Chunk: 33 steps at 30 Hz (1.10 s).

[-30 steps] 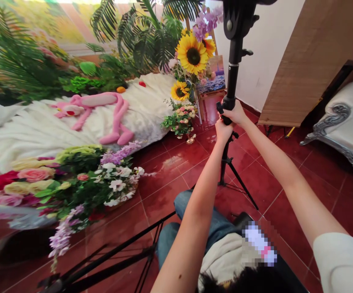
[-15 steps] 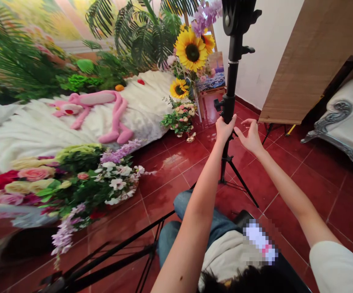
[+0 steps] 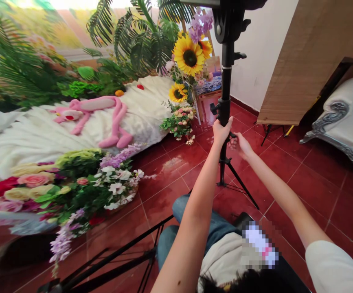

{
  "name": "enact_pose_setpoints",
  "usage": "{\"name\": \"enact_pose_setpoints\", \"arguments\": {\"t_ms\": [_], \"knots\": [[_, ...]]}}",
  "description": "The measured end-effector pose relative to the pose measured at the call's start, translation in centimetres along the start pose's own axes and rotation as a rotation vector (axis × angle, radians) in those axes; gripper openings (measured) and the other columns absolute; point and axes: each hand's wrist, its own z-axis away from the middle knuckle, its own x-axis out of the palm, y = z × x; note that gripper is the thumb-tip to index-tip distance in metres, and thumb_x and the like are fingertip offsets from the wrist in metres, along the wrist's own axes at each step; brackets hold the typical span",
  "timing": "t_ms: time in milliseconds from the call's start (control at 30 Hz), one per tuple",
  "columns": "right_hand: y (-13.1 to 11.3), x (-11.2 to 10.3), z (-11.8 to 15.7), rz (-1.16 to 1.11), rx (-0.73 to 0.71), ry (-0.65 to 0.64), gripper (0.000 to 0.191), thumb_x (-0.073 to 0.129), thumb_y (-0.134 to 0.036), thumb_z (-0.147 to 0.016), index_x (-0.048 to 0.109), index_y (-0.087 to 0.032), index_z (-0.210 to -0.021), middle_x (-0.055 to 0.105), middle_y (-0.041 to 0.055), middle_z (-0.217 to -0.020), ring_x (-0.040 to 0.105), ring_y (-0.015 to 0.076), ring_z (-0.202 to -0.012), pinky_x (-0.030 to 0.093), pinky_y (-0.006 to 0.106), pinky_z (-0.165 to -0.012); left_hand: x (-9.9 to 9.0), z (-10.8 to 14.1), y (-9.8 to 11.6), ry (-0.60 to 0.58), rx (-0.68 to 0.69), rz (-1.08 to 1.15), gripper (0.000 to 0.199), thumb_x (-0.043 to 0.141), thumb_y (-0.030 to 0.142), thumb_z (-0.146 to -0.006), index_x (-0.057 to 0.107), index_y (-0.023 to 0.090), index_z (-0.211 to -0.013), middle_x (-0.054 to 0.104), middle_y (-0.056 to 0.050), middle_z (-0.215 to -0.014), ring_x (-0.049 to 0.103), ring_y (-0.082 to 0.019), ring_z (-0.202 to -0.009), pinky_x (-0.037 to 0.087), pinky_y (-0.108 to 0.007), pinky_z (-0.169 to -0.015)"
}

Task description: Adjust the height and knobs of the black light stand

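Black metal tripod stand: upright telescoping pole, side locking knobs, three legs spread on red floor tiles.

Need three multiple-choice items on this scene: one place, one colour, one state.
1. Where does the pink plush toy lie?
A) on the white fluffy blanket
B) on the silver-framed white chair
C) against the white wall

2. What colour are the glossy floor tiles?
A) pale grey
B) dark red
C) white

3. What is the left hand doing?
A) holding a sunflower
B) resting on the floor
C) gripping the black metal stand pole

Answers:
1. A, the toy lies stretched across the blanket.
2. B, the tiles show deep red.
3. C, its fingers wrap around the pole.
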Motion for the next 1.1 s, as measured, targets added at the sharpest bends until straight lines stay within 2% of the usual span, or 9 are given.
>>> {"name": "enact_pose_setpoints", "arguments": {"t_ms": [100, 167, 233, 400, 567, 733, 867, 967, 1100], "knots": [[0.1, 0.5, 0.4, -0.253, 0.211, -0.135, 0.047, 0.041, -0.046, -0.100, 0.042, -0.020, -0.060, 0.052, -0.0031, -0.049, 0.046, 0.0074, -0.042, 0.040, 0.019, -0.046, 0.0, 0.1, 0.1, 0.004, 0.011, 0.011, 0.048, 0.077, 0.059, -0.068, 0.053, 0.017, -0.065, 0.049, 0.003, -0.059, 0.043, -0.008, -0.055, 0.034, -0.023, -0.053], [0.3, 0.2, 0.6, -0.177, 0.234, -0.115, 0.045, 0.041, -0.047, -0.100, 0.046, -0.020, -0.064, 0.054, -0.0022, -0.051, 0.046, 0.0076, -0.042, 0.039, 0.019, -0.045, -0.1, 0.1, 0.1, -0.013, 0.013, 0.008, 0.049, 0.075, 0.060, -0.069, 0.052, 0.017, -0.064, 0.049, 0.003, -0.059, 0.042, -0.007, -0.054, 0.034, -0.023, -0.053], [0.4, -0.5, 0.6, 0.050, 0.110, 0.000, 0.044, 0.044, -0.049, -0.099, 0.052, -0.019, -0.068, 0.058, -0.0003, -0.054, 0.048, 0.0080, -0.044, 0.039, 0.020, -0.046, -0.1, 0.1, 0.0, -0.031, 0.004, 0.009, 0.050, 0.074, 0.061, -0.070, 0.051, 0.017, -0.064, 0.048, 0.003, -0.058, 0.042, -0.007, -0.053, 0.034, -0.023, -0.052], [0.1, -2.4, 1.1, 0.696, -0.478, 0.173, 0.056, 0.040, -0.070, -0.093, 0.054, -0.021, -0.072, 0.060, 0.0013, -0.062, 0.055, 0.0132, -0.056, 0.040, 0.024, -0.057, -0.1, 0.2, -0.1, -0.027, -0.005, 0.028, 0.050, 0.074, 0.062, -0.069, 0.051, 0.018, -0.067, 0.046, 0.004, -0.058, 0.041, -0.007, -0.052, 0.032, -0.023, -0.051], [-0.1, -2.5, 1.1, 1.024, -0.614, 0.215, 0.059, 0.039, -0.076, -0.090, 0.056, -0.021, -0.074, 0.061, 0.0015, -0.063, 0.056, 0.0162, -0.060, 0.035, 0.026, -0.059, -0.2, 0.0, -0.1, -0.026, 0.000, 0.014, 0.050, 0.075, 0.061, -0.067, 0.051, 0.017, -0.064, 0.047, 0.004, -0.059, 0.040, -0.007, -0.055, 0.033, -0.022, -0.052], [0.6, -1.5, -0.2, 0.722, -0.529, 0.128, 0.063, 0.039, -0.074, -0.091, 0.056, -0.020, -0.062, 0.057, 0.0017, -0.052, 0.055, 0.0145, -0.051, 0.038, 0.026, -0.056, -0.2, 0.0, -0.2, -0.035, -0.014, 0.011, 0.050, 0.074, 0.062, -0.068, 0.051, 0.018, -0.064, 0.047, 0.004, -0.060, 0.040, -0.007, -0.054, 0.033, -0.023, -0.053], [0.9, 0.0, -0.4, 0.342, -0.226, 0.020, 0.069, 0.029, -0.065, -0.097, 0.039, -0.022, -0.044, 0.038, -0.0002, -0.033, 0.036, 0.0102, -0.033, 0.030, 0.025, -0.043, -0.2, 0.1, -0.3, -0.032, 0.000, 0.011, 0.049, 0.074, 0.061, -0.069, 0.052, 0.017, -0.065, 0.048, 0.003, -0.060, 0.041, -0.007, -0.055, 0.034, -0.023, -0.054], [0.9, 1.0, -0.2, 0.092, -0.135, -0.130, 0.067, 0.018, -0.056, -0.101, 0.023, -0.024, -0.042, 0.022, -0.0026, -0.028, 0.020, 0.0085, -0.029, 0.022, 0.024, -0.039, -0.2, 0.1, -0.2, -0.039, 0.004, 0.008, 0.048, 0.073, 0.060, -0.070, 0.052, 0.017, -0.065, 0.048, 0.003, -0.060, 0.041, -0.007, -0.055, 0.035, -0.023, -0.055], [0.7, 0.9, -0.1, 0.055, -0.113, -0.236, 0.065, 0.013, -0.055, -0.100, 0.019, -0.023, -0.044, 0.019, -0.0028, -0.031, 0.018, 0.0086, -0.031, 0.020, 0.023, -0.039, -0.3, 0.1, 0.0, -0.048, -0.003, -0.010, 0.048, 0.073, 0.060, -0.071, 0.053, 0.017, -0.064, 0.048, 0.003, -0.058, 0.041, -0.007, -0.054, 0.035, -0.024, -0.055]]}}
